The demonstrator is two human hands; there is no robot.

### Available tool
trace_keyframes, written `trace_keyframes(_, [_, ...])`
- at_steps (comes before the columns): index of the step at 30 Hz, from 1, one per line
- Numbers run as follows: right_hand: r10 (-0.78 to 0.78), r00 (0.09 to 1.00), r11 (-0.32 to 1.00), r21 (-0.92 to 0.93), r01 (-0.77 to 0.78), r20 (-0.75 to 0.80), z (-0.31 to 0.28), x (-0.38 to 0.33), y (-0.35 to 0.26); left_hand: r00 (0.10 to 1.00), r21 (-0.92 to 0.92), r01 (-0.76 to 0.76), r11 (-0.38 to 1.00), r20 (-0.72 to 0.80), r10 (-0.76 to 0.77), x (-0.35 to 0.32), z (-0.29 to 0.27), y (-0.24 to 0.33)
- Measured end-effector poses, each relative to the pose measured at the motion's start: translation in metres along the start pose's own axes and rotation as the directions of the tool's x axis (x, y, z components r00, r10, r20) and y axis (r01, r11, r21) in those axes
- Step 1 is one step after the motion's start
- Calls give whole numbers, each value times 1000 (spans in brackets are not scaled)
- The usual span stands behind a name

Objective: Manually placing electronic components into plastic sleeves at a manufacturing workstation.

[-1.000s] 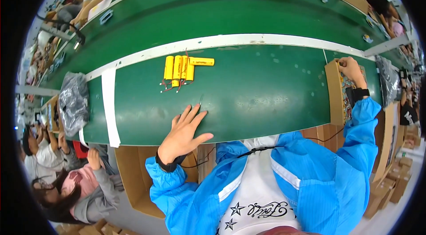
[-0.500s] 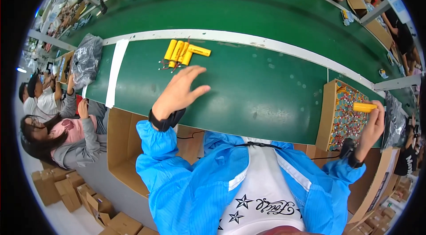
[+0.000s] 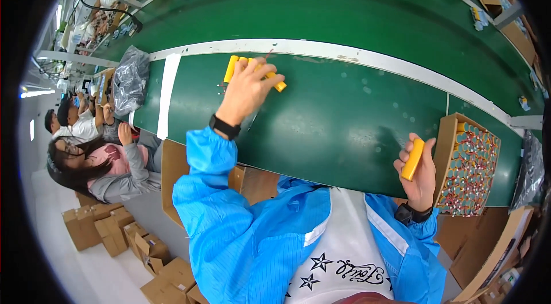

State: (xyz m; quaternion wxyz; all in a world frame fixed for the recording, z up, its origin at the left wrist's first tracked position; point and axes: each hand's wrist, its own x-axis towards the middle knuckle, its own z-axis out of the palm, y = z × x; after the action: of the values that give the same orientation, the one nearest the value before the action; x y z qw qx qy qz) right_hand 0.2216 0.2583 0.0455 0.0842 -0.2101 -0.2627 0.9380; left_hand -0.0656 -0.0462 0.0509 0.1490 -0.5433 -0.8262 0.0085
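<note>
Your left hand is stretched out over the green table, fingers curled down onto a small row of yellow cylinders lying side by side. Your fingertips cover the right end of that row, and one cylinder pokes out just past them to the right; how firmly you have any of them pinched cannot be told. Your right hand is closed around a single yellow cylinder, held upright between thumb and fingers at the table's near edge. Just right of those fingers sits an open cardboard tray, packed with more cylinders standing on end, their round teal tops and red wires showing. Well left of your left fingers, a white strip crosses the green surface, and beyond it lies a crumpled grey plastic bag. Beyond your left fingertips a white band edges the green conveyor belt. Brown cardboard boxes sit on the floor at lower left.
</note>
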Motion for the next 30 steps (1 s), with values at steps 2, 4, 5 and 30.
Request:
trace_keyframes(2, [183,970,983,40,-179,-157,7,17,3,977,-191,213,958,49,-208,-14,-7,24])
trace_keyframes(4, [181,975,983,12,-181,-132,13,28,11,947,-279,322,905,92,-309,-15,1,30])
trace_keyframes(5, [168,980,985,-21,-171,-107,16,31,15,905,-276,423,863,84,-416,-15,7,33])
trace_keyframes(30, [160,957,792,-610,21,241,23,65,32,883,-762,387,519,144,-448,39,-9,56])
